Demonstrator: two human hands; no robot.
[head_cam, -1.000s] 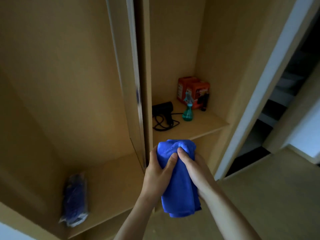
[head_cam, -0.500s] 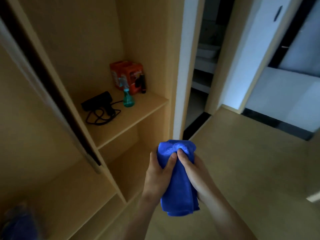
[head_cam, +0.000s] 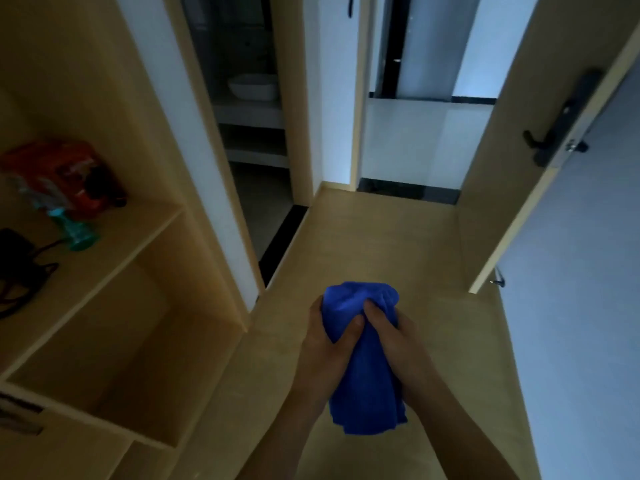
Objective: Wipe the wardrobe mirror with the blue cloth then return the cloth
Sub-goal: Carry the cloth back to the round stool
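Both hands, the left hand (head_cam: 329, 344) and right hand (head_cam: 394, 341), clutch the bunched blue cloth (head_cam: 363, 368) near the body, over the floor (head_cam: 363, 244). No mirror shows here; a loose lower fold could slip and drag as the person walks.

Inside a home: an open light-wood wardrobe (head_cam: 145, 306) stands at left, its shelf carrying a hair dryer (head_cam: 14, 249), a teal spray bottle (head_cam: 79, 233) and an orange box (head_cam: 59, 171). A bathroom washbasin (head_cam: 252, 87) shows through the doorway beyond a door handle (head_cam: 554, 133).
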